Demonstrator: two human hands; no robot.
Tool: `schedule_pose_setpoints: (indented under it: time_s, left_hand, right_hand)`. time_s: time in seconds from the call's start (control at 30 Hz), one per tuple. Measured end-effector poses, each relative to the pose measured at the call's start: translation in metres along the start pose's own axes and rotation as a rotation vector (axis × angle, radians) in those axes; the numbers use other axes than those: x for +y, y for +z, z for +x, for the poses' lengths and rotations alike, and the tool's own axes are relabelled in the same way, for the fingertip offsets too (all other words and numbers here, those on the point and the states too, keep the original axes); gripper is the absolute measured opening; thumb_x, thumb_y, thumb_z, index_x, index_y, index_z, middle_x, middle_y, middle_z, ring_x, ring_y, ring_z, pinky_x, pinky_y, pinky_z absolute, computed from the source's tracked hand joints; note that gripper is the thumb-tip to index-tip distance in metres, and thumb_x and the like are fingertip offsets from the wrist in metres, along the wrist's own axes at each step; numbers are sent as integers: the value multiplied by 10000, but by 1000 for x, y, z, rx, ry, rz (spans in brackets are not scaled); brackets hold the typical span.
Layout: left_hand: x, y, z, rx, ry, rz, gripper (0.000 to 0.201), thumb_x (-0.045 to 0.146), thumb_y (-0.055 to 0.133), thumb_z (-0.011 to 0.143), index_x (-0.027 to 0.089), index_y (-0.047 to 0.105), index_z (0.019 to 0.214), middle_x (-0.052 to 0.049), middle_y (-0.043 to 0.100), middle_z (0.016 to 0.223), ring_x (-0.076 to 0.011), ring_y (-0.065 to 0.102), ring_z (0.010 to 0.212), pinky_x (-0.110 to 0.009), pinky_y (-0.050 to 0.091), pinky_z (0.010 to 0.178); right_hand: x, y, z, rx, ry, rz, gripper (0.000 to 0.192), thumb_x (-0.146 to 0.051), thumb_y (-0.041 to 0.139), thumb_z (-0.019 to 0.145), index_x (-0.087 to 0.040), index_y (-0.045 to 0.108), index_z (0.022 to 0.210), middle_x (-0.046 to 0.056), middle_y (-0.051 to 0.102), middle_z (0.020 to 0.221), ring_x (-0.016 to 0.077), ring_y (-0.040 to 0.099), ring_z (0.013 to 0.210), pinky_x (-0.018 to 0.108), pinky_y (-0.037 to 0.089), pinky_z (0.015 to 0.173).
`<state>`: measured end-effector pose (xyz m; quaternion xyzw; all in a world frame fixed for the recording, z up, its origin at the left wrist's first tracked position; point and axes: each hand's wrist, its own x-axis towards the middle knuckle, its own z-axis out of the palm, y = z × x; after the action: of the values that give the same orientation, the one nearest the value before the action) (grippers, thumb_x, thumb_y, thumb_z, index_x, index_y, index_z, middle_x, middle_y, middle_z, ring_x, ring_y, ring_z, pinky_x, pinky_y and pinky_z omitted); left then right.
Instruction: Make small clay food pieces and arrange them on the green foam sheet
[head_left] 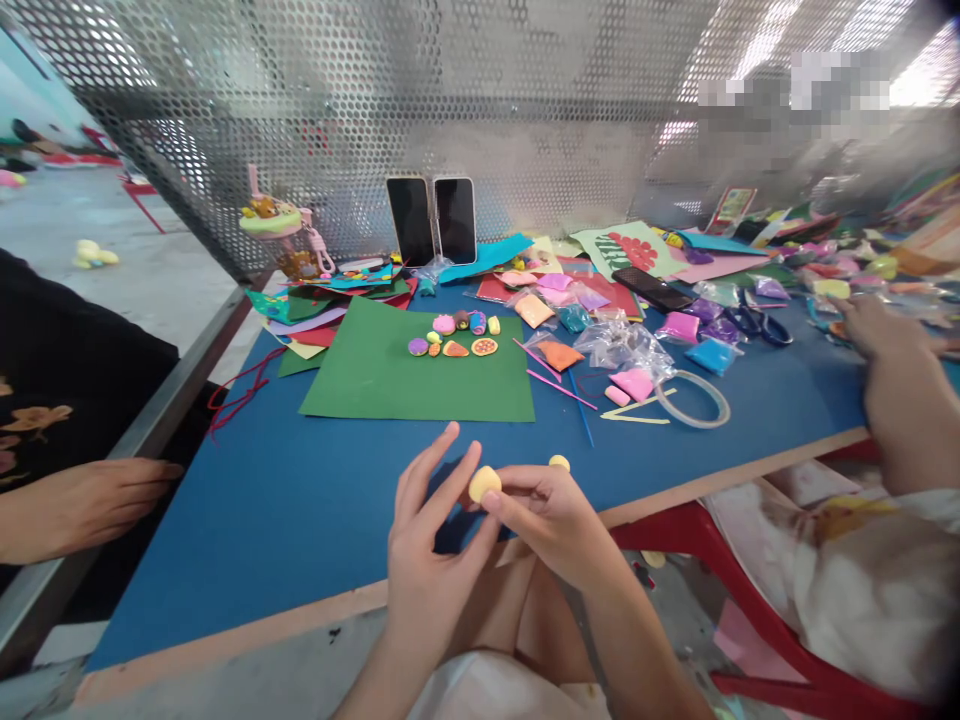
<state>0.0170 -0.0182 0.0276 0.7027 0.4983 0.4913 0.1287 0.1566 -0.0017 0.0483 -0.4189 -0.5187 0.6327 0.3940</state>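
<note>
A pale yellow lump of modelling clay is pinched between the thumb and index finger of my right hand, above the table's near edge. My left hand is beside it, fingers stretched and spread, the index fingertip close to the clay; whether it touches cannot be told. Behind my right hand a second small yellow clay piece rests on the blue table. Farther back, a green paper sheet carries several small clay figures, among them a pizza-like round and a purple-topped disc.
Bags of coloured clay, a clear ring, thin sticks and scissors lie right. Two phones lean on the perforated metal screen. Another person's hand is left; another person's arm reaches in right.
</note>
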Motion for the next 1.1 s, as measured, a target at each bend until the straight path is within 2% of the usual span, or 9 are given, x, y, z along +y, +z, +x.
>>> schedule_pose_setpoints:
  time_s: [0.07,0.17,0.23,0.37,0.53,0.73,0.93,1.0,1.1]
  left_hand:
    - [0,0,2,23,-1,-32,416,215,637,804,334,586,1198,-20,497,1351,-224,500,1179,-423,460,970]
    - [1,-1,5,44,-18,-61,375,219,673,779,323,627,1136,-23,535,1307,-223,523,1146,-434,462,963]
    - [1,-2,6,31,-5,-75,370,228,683,772,314,633,1128,-31,545,1293,-227,528,1136,-439,466,958]
    - [0,-1,5,22,47,-112,371,264,692,768,309,636,1132,-49,551,1282,-240,529,1125,-441,480,938]
    - [-1,1,5,56,104,-118,397,270,703,761,326,625,1146,-32,563,1264,-233,523,1125,-431,480,938]
    - [0,-1,8,55,139,-60,366,241,719,742,298,644,1096,-35,561,1257,-226,528,1115,-416,473,940]
    - [0,-5,12,-4,172,-36,392,285,715,749,290,617,1129,-47,556,1246,-228,527,1106,-417,465,948]
    - [1,-8,12,-6,173,-26,422,317,715,748,273,602,1153,-55,552,1246,-229,524,1108,-413,460,954]
    - [5,-10,8,68,179,46,395,241,682,780,249,594,1165,-61,546,1245,-225,517,1117,-405,455,952]
  right_hand:
    - [-1,-2,-1,-35,-22,20,369,-507,596,789,-179,737,882,64,713,857,242,649,887,350,518,805]
    - [1,-4,0,-18,-50,94,370,-533,528,819,-239,743,884,48,721,894,261,649,942,409,502,865]
    - [5,-4,3,-14,-43,136,348,-561,500,813,-313,739,862,14,726,898,271,645,985,419,510,849]
    - [11,-1,7,-122,19,228,305,-615,484,762,-412,712,787,-64,727,929,293,561,1147,395,531,775]
    - [6,4,5,-180,59,249,343,-645,471,727,-389,698,758,-103,686,1076,287,445,1251,363,533,771]
    - [6,5,5,-219,73,284,368,-645,443,736,-380,694,689,-115,685,1074,272,397,1285,342,520,791]
    - [7,3,5,-243,55,266,394,-642,426,738,-365,686,635,-109,695,1052,275,439,1255,362,511,778]
    - [8,3,5,-207,39,266,406,-649,403,751,-377,691,663,-96,715,991,272,496,1209,368,516,757]
    - [10,5,7,-105,1,261,397,-656,396,775,-410,701,707,-61,737,856,258,600,1095,364,534,724]
